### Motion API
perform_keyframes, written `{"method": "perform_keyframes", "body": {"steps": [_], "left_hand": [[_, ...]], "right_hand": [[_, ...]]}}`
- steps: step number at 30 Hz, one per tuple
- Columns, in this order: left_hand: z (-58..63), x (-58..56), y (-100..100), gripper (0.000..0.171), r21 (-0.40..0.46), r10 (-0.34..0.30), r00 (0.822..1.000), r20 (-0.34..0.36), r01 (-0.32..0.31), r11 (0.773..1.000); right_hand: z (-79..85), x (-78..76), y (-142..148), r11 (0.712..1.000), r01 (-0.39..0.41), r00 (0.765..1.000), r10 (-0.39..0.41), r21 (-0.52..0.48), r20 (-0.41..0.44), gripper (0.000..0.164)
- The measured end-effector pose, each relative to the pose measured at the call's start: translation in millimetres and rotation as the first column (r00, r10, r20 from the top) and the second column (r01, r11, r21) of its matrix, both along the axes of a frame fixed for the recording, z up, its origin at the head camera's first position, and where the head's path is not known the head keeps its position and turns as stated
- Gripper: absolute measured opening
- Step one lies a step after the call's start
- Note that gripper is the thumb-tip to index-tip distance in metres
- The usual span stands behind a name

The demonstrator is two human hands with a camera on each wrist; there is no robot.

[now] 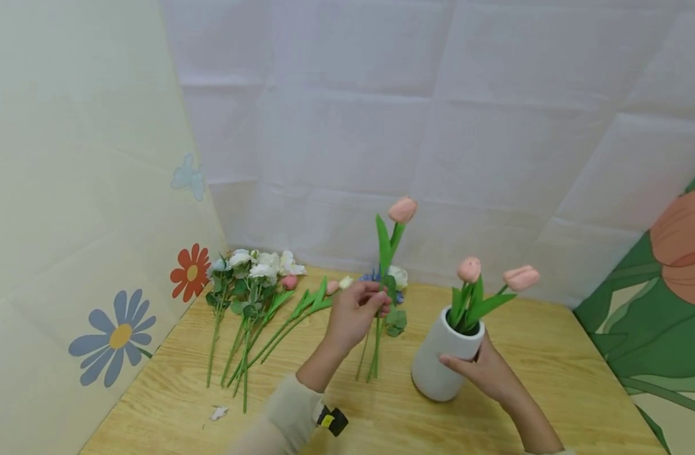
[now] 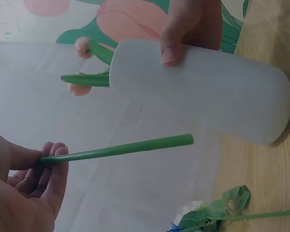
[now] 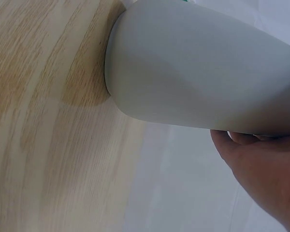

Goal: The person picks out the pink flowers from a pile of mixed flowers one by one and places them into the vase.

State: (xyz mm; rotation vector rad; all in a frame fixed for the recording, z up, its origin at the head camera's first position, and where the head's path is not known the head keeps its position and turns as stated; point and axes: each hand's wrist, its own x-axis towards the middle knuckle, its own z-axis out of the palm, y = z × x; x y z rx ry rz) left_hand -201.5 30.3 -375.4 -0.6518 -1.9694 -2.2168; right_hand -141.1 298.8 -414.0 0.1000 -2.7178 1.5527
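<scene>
A pink tulip [image 1: 402,210] is pinched by its green stem [image 2: 121,149] between the thumb and fingers of my left hand [image 1: 356,314]. It stands upright, left of the vase, its cut end hanging free in the left wrist view. My right hand [image 1: 489,370] grips the white vase [image 1: 441,363] around its right side, thumb across the front. The vase stands on the table, and two pink tulips [image 1: 469,270] with green leaves rise from its mouth. In the right wrist view, the vase [image 3: 193,67] hides part of the right hand's fingers.
Left on the wooden table [image 1: 171,392] lie white flowers [image 1: 262,270], a darker pink flower [image 1: 289,282] and more tulips [image 1: 332,287]. Behind the left hand lies a white and blue flower stem [image 1: 397,276]. A small white scrap [image 1: 218,413] is near the front. Cloth backdrops [image 1: 347,139] enclose the table.
</scene>
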Motion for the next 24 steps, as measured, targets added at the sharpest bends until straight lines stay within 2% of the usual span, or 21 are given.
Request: {"method": "perform_keyframes", "body": {"steps": [6,13,19,24], "left_hand": [[4.5,1.3,9.9,0.018,0.059,0.003,1.0,0.008,-0.004,0.998],[10.2,3.4,23.5,0.02,0.138,-0.032,0.999,-0.024,0.035,0.99],[22.9,3.3,36.4,0.02,0.178,-0.051,0.998,-0.041,0.058,0.982],[34.4,2.4,47.3,0.019,0.186,-0.025,0.997,-0.069,0.038,0.982]], "right_hand": [[-0.8,-0.4,-0.1,1.0,-0.007,1.0,0.007,-0.004,-0.024,0.092],[-3.3,-0.6,0.5,1.0,-0.015,0.998,0.015,0.0,-0.059,0.09],[-3.4,-0.5,0.3,1.0,-0.014,0.998,0.014,-0.002,-0.062,0.089],[-3.6,-0.7,0.7,1.0,-0.021,0.998,0.021,-0.009,-0.059,0.089]]}}
